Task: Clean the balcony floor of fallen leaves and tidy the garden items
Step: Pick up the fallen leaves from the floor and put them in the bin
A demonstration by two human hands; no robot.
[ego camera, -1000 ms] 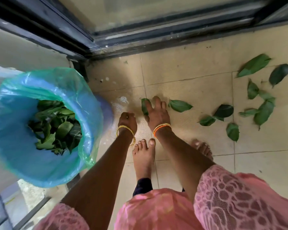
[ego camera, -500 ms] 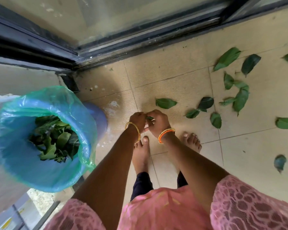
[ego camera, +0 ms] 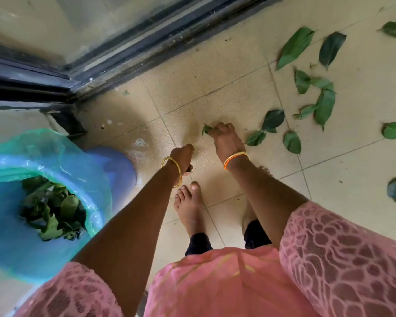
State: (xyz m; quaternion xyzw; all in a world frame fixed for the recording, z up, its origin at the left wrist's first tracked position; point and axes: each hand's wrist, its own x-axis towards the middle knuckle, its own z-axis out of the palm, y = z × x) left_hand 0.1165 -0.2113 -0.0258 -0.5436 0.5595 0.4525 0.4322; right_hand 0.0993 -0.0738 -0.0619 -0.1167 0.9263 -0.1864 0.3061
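Observation:
Several green leaves point(ego camera: 294, 46) lie scattered on the beige tiled floor point(ego camera: 226, 88), mostly to the right. My right hand point(ego camera: 226, 140) is low at the floor and grips one leaf point(ego camera: 206, 129) by its end. Two more leaves point(ego camera: 256, 138) lie just right of that hand. My left hand point(ego camera: 183, 156) hangs beside it with its fingers curled, and a dark leaf tip point(ego camera: 189, 168) shows under it. To the left stands a bin with a blue-green liner point(ego camera: 62, 156), with a pile of leaves point(ego camera: 53, 211) inside.
A dark sliding-door track point(ego camera: 146, 49) runs along the far edge of the floor and meets a corner above the bin. My bare foot point(ego camera: 190, 207) stands on the tiles below my hands. Single leaves point(ego camera: 395, 189) lie near the right edge.
My hands were together over the floor. My right hand has since reached forward and right and taken hold of the nearest leaf. My left hand stays low and curled.

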